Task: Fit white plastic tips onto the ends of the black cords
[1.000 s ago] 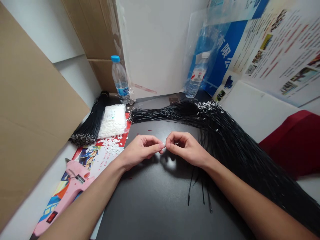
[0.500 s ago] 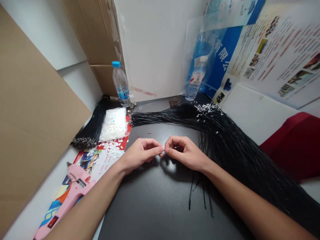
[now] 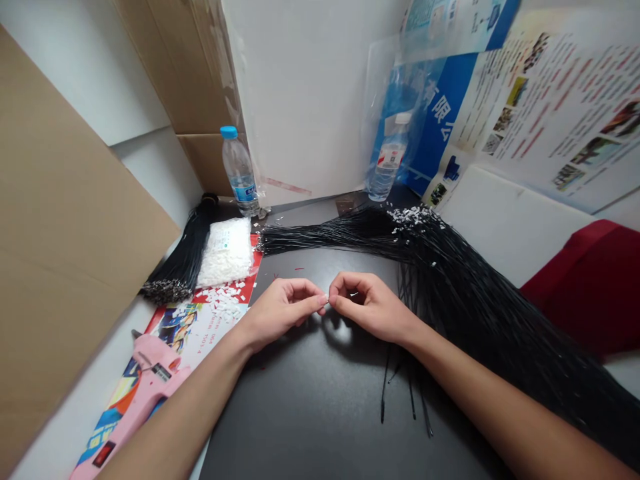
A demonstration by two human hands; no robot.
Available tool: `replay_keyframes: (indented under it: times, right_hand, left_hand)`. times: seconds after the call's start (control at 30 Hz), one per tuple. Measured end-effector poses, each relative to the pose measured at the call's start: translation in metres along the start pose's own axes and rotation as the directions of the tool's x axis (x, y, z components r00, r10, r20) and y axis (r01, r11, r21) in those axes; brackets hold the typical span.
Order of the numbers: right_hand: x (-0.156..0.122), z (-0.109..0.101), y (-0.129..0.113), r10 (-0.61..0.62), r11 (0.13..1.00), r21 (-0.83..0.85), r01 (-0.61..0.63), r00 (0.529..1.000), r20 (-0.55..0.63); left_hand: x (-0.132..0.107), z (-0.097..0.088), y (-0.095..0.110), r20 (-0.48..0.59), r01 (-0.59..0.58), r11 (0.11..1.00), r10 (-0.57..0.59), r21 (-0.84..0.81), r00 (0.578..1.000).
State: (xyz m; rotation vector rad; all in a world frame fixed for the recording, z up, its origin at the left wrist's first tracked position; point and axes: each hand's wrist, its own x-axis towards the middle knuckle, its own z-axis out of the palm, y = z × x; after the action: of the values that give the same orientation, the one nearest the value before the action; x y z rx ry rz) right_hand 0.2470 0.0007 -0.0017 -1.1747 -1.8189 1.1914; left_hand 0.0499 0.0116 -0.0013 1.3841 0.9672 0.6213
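Only the view is drifting slightly, the hands are staying close: the left hand (image 3: 286, 308) and right hand (image 3: 369, 305) are both pinching narrowly at a tiny white piece (image 3: 327, 299) over the dark table (image 3: 300, 413), apparently working it between fingertips, the next move calling for steadiness

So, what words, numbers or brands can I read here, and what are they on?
"有限公", outer characters partly obscured: blue poster panel.
"064" and "1503-4", turned and faint: printed sheet.
Too small or blurred: white poster; labels on blue-capped bottle, white-capped bottle, plastic bag and pink glue gun.
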Motion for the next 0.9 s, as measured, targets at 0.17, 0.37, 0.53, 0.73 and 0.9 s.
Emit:
replay_keyframes:
  times: [0.17,0.37,0.53,0.73,0.9]
  right_hand:
    - [0.0002,-0.0007,-0.0002,-0.018,0.999,0.039,0.018,1.0,0.015]
    - [0.0005,-0.0004,0.0029,-0.025,0.997,0.072,0.024,0.999,0.024]
    - [-0.0013,0.0029,0.0031,-0.085,0.996,-0.039,0.084,0.996,-0.024]
    - [-0.0004,0.0076,0.0042,-0.333,0.914,-0.285,0.287,0.934,-0.127]
    - [0.0006,0.0054,0.0045,-0.503,0.789,-0.459,0.408,0.858,-0.101]
  left_hand:
    - [-0.0013,0.0001,0.0003,0.01,-0.003,1.0,0.004,-0.022,1.0]
    - [-0.0009,-0.0018,-0.0016,0.02,-0.014,1.0,0.014,-0.019,1.0]
    - [0.0018,-0.0025,-0.007,0.011,0.005,0.999,-0.005,-0.039,1.0]
    - [0.0009,0.0001,-0.0036,-0.034,-0.014,0.994,0.011,-0.107,0.999]
    - [0.0002,0.0004,-0.001,-0.048,0.0,0.993,-0.006,-0.122,0.999]
